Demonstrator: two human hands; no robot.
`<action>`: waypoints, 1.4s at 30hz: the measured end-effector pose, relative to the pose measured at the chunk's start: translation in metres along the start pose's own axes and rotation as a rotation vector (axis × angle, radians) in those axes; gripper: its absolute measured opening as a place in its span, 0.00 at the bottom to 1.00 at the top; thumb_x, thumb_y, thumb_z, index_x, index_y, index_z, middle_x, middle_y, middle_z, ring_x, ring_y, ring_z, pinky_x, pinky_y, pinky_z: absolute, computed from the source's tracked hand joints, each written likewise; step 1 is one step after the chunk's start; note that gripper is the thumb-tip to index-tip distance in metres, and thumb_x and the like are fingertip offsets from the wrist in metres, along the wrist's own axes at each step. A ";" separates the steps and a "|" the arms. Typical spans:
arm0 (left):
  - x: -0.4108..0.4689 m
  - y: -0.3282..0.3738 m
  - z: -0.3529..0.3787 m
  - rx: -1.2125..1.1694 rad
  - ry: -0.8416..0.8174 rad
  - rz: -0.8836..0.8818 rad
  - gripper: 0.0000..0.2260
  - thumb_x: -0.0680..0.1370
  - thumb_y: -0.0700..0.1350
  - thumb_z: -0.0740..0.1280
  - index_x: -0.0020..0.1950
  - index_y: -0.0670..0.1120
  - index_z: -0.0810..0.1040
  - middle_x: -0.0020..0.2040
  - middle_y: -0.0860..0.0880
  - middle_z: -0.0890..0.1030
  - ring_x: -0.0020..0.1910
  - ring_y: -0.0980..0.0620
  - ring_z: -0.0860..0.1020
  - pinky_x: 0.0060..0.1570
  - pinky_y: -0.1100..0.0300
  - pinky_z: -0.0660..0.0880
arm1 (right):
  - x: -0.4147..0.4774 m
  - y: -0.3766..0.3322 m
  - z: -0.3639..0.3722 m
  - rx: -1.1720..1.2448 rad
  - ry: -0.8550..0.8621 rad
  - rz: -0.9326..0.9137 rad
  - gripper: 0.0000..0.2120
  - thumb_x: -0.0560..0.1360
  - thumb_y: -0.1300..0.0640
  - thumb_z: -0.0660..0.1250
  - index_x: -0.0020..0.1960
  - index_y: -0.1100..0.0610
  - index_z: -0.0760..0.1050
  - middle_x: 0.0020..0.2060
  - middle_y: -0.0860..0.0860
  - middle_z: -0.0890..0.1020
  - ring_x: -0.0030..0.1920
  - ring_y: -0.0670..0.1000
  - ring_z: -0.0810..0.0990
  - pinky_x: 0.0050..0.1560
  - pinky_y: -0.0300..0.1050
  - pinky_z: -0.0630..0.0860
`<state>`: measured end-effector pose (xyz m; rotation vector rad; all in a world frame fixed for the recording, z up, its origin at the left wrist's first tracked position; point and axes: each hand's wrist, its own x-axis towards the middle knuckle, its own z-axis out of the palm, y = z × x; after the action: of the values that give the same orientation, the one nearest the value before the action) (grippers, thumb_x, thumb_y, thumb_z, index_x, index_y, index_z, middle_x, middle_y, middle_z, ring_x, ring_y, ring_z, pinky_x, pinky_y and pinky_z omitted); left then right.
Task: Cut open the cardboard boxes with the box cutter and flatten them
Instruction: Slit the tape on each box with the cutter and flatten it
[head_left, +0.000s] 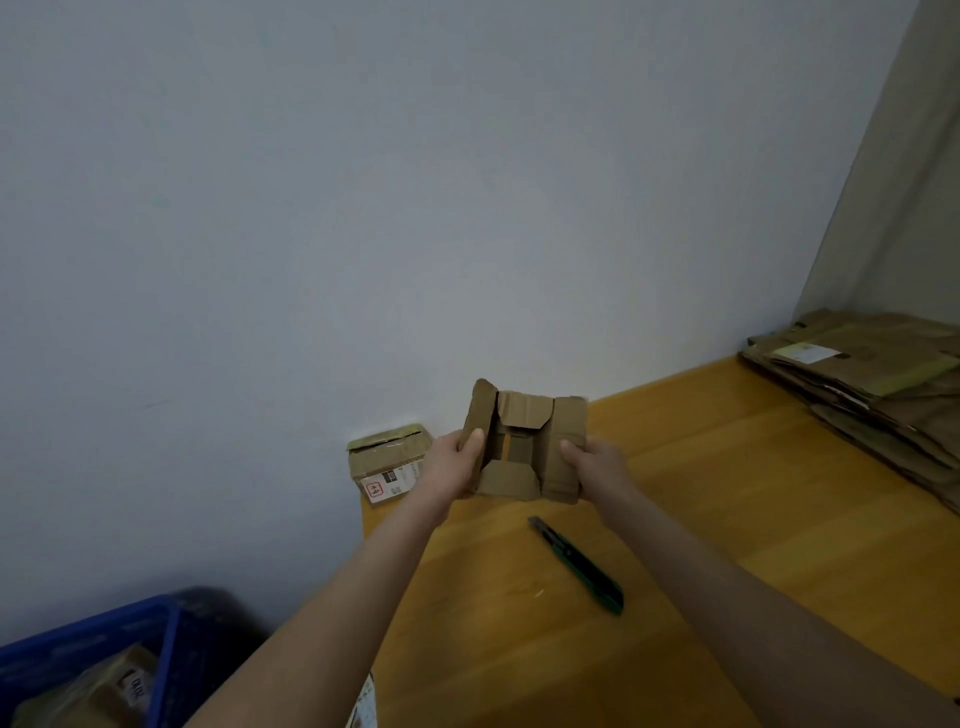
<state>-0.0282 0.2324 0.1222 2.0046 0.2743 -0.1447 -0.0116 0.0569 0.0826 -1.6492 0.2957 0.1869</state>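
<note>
I hold a small brown cardboard box (524, 444), opened with its flaps spread, above the wooden table (701, 519). My left hand (457, 465) grips its left flap, thumb on top. My right hand (592, 462) grips its right side, thumb over the flap. A green and black box cutter (579, 564) lies on the table below the box, apart from both hands. A second, taped box (387, 462) with a label stands at the table's far left corner against the wall.
A stack of flattened cardboard (872, 384) lies at the far right of the table. A blue plastic crate (104, 654) holding more boxes stands on the floor at the lower left. The white wall (363, 208) runs right behind the table.
</note>
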 end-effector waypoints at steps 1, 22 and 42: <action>-0.002 -0.001 -0.002 -0.063 -0.033 -0.044 0.11 0.84 0.51 0.57 0.52 0.46 0.74 0.44 0.49 0.77 0.43 0.49 0.77 0.42 0.52 0.79 | 0.000 0.003 -0.001 -0.010 0.010 -0.006 0.05 0.81 0.57 0.61 0.53 0.55 0.75 0.54 0.58 0.80 0.54 0.57 0.78 0.57 0.60 0.77; -0.003 0.002 0.003 0.604 0.018 0.371 0.15 0.84 0.51 0.54 0.42 0.48 0.72 0.33 0.53 0.72 0.34 0.55 0.71 0.31 0.62 0.63 | 0.000 -0.020 -0.012 -0.648 0.046 -0.393 0.17 0.82 0.49 0.54 0.46 0.59 0.75 0.38 0.53 0.79 0.41 0.55 0.78 0.41 0.51 0.75; -0.005 -0.033 0.004 -0.049 0.208 0.052 0.16 0.77 0.45 0.68 0.64 0.45 0.73 0.58 0.49 0.79 0.56 0.49 0.77 0.57 0.50 0.77 | -0.024 0.006 -0.003 -0.360 0.161 -0.599 0.21 0.80 0.61 0.61 0.31 0.47 0.65 0.24 0.43 0.67 0.24 0.41 0.64 0.26 0.33 0.64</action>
<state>-0.0418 0.2419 0.0932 1.9775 0.3548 0.1034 -0.0363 0.0558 0.0838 -2.0384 -0.1292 -0.3668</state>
